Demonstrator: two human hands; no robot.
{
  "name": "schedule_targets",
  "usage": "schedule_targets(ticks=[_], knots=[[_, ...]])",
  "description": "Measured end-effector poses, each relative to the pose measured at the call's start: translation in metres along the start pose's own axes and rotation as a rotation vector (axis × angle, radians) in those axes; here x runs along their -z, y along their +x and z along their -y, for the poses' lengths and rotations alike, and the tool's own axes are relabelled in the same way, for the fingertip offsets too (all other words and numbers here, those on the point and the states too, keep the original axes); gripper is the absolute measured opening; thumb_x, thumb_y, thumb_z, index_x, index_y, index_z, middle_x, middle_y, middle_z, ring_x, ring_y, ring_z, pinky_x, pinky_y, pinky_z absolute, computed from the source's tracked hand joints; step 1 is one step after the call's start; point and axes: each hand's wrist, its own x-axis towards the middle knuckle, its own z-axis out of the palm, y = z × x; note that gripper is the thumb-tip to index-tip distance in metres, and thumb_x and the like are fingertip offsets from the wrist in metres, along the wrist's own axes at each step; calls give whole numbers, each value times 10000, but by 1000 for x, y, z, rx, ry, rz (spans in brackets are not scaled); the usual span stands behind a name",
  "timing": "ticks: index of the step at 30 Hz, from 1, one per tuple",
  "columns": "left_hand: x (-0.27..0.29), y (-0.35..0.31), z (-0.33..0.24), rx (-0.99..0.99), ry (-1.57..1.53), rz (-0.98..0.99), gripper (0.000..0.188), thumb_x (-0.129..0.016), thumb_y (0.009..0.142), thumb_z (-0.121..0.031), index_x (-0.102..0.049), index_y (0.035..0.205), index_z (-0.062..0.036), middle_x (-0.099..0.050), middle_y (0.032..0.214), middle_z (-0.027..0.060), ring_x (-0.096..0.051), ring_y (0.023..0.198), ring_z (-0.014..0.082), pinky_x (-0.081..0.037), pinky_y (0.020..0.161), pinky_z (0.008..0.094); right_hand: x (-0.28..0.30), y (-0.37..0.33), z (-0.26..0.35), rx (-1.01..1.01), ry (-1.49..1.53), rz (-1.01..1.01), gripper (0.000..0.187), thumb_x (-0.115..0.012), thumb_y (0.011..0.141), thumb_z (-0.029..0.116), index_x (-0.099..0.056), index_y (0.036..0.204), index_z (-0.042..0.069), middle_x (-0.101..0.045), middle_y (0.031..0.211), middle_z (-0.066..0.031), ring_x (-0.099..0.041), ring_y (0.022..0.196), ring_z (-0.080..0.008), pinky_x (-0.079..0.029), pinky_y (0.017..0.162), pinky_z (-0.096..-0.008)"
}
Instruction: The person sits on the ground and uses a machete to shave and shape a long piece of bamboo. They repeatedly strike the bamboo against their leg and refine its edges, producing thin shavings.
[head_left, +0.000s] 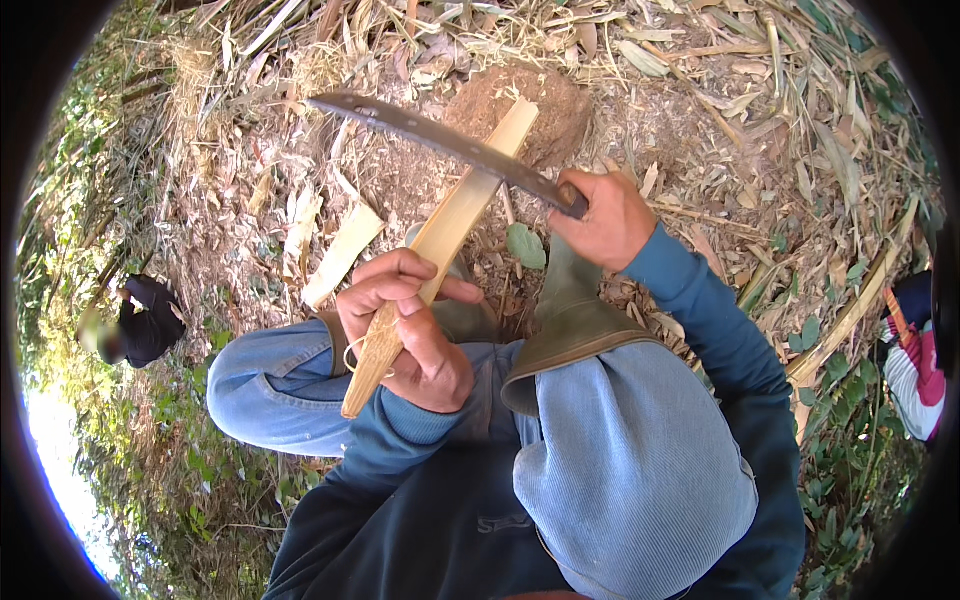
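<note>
My left hand (408,330) is closed around the lower part of a pale, flat strip of split bamboo (457,222), which slants up to the right. A thin curled shaving hangs by its lower end. In my right hand (607,219) is the handle of a machete (430,131) with a long dark blade. The blade points to the upper left and lies across the upper part of the strip, seemingly touching it. Behind the strip's far end is a rounded brown stone or lump of earth (560,112).
Split pale pieces (343,252) lie on the littered ground to the left. Dry leaves and stalks (800,130) cover the upper right. My boots (580,290) stand below the blade. One person (150,320) is at far left; another (915,370) is at far right.
</note>
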Motion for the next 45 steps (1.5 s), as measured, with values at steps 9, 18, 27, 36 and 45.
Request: schedule_targets(ticks=[9,18,27,36,45], knots=[[13,24,-21,-82,-17,-80,161,-470,953,-133,-435,979,22,-502,904,194,-569,476,218,-510,404,302,6,12,-38,-87,-33,-185,356,-676,763,290,-646,884,-43,-591,658,-221,-609,626,-384,-478,618,-443],[23,20,-28,-84,14,-66,177,-523,937,-160,-458,939,4,-498,848,170,-517,460,168,-469,403,262,-3,-14,-15,-113,100,-200,259,-677,756,187,-603,842,-46,-522,612,-119,-495,583,-159,-420,577,-338],[23,12,-33,-130,38,-50,167,-490,914,-151,-443,914,10,-495,819,174,-471,414,193,-439,370,270,-7,-22,45,338,-9,37,237,-694,717,206,-611,821,11,-574,608,-176,-604,581,-367,-460,553,-425],[22,3,-26,-181,20,-48,190,-483,917,-164,-436,926,19,-460,781,153,-408,439,138,-415,363,236,-2,-11,38,94,49,143,280,-672,743,265,-631,801,-6,-544,571,-194,-573,530,-367,-455,550,-436],[26,5,-22,-211,-10,-34,177,-487,910,-162,-426,916,4,-442,774,148,-386,444,133,-415,338,232,-11,6,20,34,-5,87,254,-678,748,246,-635,787,-2,-587,603,-208,-616,583,-380,-477,566,-446]])
